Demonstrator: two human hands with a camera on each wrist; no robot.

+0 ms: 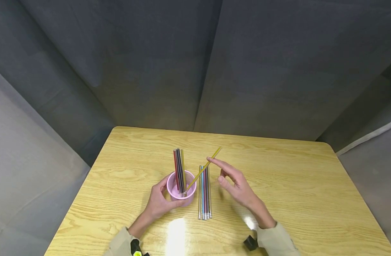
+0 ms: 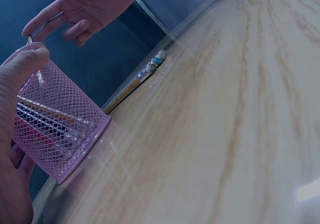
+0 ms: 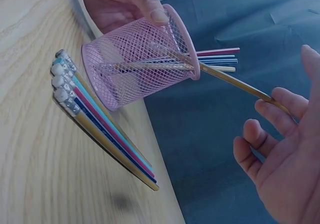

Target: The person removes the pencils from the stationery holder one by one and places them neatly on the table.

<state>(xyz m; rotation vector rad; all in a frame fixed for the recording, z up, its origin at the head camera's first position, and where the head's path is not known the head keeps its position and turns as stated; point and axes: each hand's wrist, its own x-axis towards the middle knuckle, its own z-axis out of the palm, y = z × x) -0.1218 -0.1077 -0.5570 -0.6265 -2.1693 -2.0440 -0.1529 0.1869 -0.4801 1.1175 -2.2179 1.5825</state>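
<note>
The slanting yellow pencil leans across the rim of a pink mesh cup, its lower end inside, and the straight fingers of the right hand touch its upper part, thumb held apart. The left hand grips the cup, fingers curled round it; more pencils stand inside, and a row of pencils lies just beside it on the surface.

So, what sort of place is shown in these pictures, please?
Probably a curtained-off indoor workspace, perhaps a booth: dark grey drapes hang behind a wood-grain table, with a row of pencils lying on it.
</note>
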